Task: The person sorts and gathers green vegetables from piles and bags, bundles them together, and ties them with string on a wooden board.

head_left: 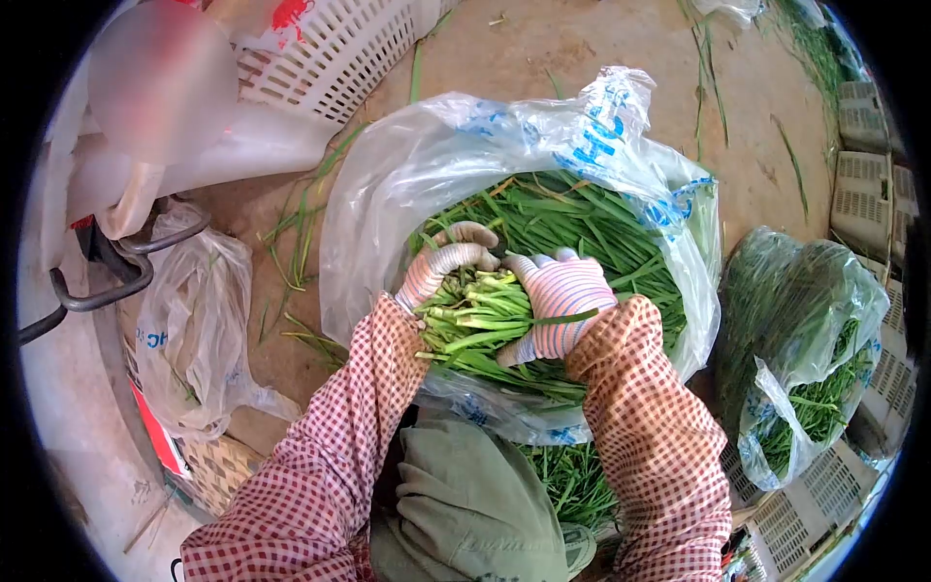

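My left hand (448,260), in a pale knit glove, curls its fingers around the cut-end side of a bunch of chives (475,315). My right hand (564,299), in a striped glove, grips the same bunch from the right, thumb below and fingers above. Part of the bunch is hidden under both hands. Beneath it, more long green chive leaves (582,218) fill a clear plastic bag (373,213) with blue print, its mouth spread wide on the ground.
A tied-looking bag of greens (805,320) stands at right, beside grey crates (863,194). At left lie a crumpled plastic bag (199,330) and a dark metal hook-shaped bar (107,291). A white slotted basket (330,63) is at upper left. Loose leaves (296,233) litter the floor.
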A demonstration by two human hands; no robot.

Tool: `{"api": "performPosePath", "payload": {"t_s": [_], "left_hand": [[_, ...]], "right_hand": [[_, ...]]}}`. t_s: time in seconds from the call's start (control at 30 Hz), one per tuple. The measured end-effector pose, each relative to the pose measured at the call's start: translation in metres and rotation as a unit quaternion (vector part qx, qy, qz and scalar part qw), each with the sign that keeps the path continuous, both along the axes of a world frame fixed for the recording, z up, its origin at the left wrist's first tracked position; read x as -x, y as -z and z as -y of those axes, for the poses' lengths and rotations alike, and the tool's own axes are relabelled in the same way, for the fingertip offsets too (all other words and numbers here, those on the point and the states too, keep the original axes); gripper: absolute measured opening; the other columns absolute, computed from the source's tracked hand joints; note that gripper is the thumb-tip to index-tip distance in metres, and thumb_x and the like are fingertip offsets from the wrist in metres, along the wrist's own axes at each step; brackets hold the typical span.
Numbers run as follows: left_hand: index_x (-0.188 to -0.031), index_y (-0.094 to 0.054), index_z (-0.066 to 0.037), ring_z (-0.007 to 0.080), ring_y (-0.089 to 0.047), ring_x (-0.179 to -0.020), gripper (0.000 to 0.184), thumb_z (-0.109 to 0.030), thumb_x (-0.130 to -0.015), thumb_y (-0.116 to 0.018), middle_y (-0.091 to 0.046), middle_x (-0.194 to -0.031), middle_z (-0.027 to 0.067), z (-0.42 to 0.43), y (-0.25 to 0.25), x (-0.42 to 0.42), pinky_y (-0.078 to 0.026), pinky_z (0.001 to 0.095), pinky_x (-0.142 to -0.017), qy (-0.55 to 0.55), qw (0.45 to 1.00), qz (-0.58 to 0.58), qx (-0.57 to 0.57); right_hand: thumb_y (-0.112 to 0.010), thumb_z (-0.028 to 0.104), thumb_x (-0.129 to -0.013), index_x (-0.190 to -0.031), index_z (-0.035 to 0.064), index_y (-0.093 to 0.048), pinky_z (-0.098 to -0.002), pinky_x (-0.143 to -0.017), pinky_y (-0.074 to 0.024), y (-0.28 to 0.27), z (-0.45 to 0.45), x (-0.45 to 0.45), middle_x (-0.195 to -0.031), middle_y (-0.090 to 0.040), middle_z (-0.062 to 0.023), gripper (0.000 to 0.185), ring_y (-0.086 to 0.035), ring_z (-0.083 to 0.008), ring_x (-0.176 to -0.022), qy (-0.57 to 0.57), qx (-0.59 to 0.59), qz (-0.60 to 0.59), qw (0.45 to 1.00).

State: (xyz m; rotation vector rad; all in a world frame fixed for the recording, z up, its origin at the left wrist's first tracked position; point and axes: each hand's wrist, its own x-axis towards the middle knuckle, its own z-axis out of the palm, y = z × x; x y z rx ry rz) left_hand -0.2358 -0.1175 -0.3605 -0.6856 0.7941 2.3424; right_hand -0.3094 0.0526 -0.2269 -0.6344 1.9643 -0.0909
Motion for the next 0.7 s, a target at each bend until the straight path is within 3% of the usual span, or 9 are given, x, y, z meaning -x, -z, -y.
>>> {"api": "performPosePath", "payload": {"t_s": [0.03,0.07,0.13,0.17,0.4,0.47,0.57,0.67,0.7], "left_hand": [[-0.11,-0.059,-0.001,0.0183,-0.066,-0.08,0.031,-0.019,-0.085,-0.065,-0.068,-0.081,0.0097,-0.005,-0.004,-0.001,-0.054,0.0316,-0.078,-0.041,0.999,-0.009,0.008],[-0.108,-0.06,-0.001,0.0193,-0.066,-0.074,0.033,-0.025,-0.085,-0.066,-0.067,-0.079,0.0114,-0.007,0.001,0.0,-0.055,0.0332,-0.072,-0.073,0.994,-0.04,0.067],[-0.104,-0.059,0.0,0.0208,-0.065,-0.069,0.033,-0.027,-0.085,-0.066,-0.065,-0.073,0.0123,-0.011,-0.001,-0.003,-0.055,0.0349,-0.066,-0.128,0.991,0.001,0.032],[-0.104,-0.059,0.0,0.0208,-0.065,-0.069,0.033,-0.027,-0.085,-0.066,-0.065,-0.073,0.0123,-0.012,0.0,-0.002,-0.055,0.0349,-0.066,-0.128,0.991,0.001,0.033],[-0.097,-0.06,0.002,0.0214,-0.063,-0.061,0.033,-0.028,-0.084,-0.067,-0.059,-0.065,0.0093,-0.015,0.0,0.007,-0.055,0.0335,-0.057,-0.155,0.977,0.108,0.097],[-0.099,-0.06,-0.003,0.0213,-0.062,-0.068,0.03,-0.028,-0.084,-0.07,-0.056,-0.067,0.0037,-0.014,-0.004,0.012,-0.056,0.0388,-0.063,-0.13,0.981,0.112,0.089],[-0.106,-0.061,-0.003,0.0214,-0.063,-0.082,0.041,-0.035,-0.082,-0.071,-0.062,-0.085,0.0066,-0.01,-0.027,0.019,-0.055,0.04,-0.076,-0.077,0.987,0.027,0.136],[-0.125,-0.052,-0.004,0.0241,-0.054,-0.111,0.059,-0.042,-0.083,-0.067,-0.056,-0.12,0.013,0.001,-0.043,0.022,-0.044,0.042,-0.098,0.001,0.992,-0.057,0.113],[-0.129,-0.049,-0.003,0.0244,-0.053,-0.112,0.06,-0.04,-0.085,-0.065,-0.056,-0.122,0.0137,0.008,-0.044,0.018,-0.042,0.0417,-0.099,-0.009,0.986,-0.099,0.136]], "right_hand": [[-0.088,0.043,-0.05,-0.127,0.003,-0.049,-0.0389,-0.099,-0.0441,0.009,-0.007,-0.009,-0.123,-0.055,-0.0229,0.096,-0.053,-0.0365,-0.116,-0.031,0.058,-0.091,0.994],[-0.088,0.043,-0.05,-0.127,0.003,-0.049,-0.0389,-0.099,-0.0441,0.018,-0.011,-0.012,-0.123,-0.055,-0.0229,0.096,-0.053,-0.0365,-0.116,-0.03,0.058,-0.088,0.994],[-0.093,0.033,-0.044,-0.134,0.0,-0.041,-0.0399,-0.101,-0.0419,0.034,-0.019,-0.013,-0.124,-0.054,-0.0237,0.109,-0.05,-0.0382,-0.12,0.145,0.156,0.079,0.974],[-0.091,0.029,-0.046,-0.137,-0.0018,-0.036,-0.0387,-0.1,-0.0433,0.036,-0.024,-0.019,-0.121,-0.055,-0.0252,0.11,-0.053,-0.0367,-0.117,0.206,0.247,0.088,0.943],[-0.083,0.027,-0.058,-0.135,0.005,-0.039,-0.039,-0.085,-0.0522,0.04,-0.021,-0.043,-0.106,-0.065,-0.0205,0.092,-0.064,-0.0348,-0.096,0.227,0.181,-0.03,0.956],[-0.081,0.026,-0.057,-0.131,0.0047,-0.043,-0.0388,-0.084,-0.053,0.037,-0.028,-0.038,-0.101,-0.066,-0.0211,0.086,-0.066,-0.0344,-0.094,0.274,0.199,-0.029,0.94],[-0.081,0.027,-0.057,-0.128,0.0073,-0.045,-0.0352,-0.084,-0.0538,0.046,-0.049,-0.031,-0.098,-0.067,-0.0169,0.083,-0.067,-0.0293,-0.091,0.35,0.282,-0.014,0.893],[-0.083,0.017,-0.059,-0.133,0.0022,-0.038,-0.0316,-0.094,-0.0497,0.057,-0.07,-0.026,-0.117,-0.063,-0.0111,0.089,-0.062,-0.0198,-0.105,0.487,0.373,0.092,0.784],[-0.084,0.009,-0.058,-0.137,0.0001,-0.032,-0.0314,-0.098,-0.047,0.048,-0.08,-0.02,-0.125,-0.059,-0.0087,0.095,-0.058,-0.017,-0.111,0.521,0.389,0.127,0.749]]}}
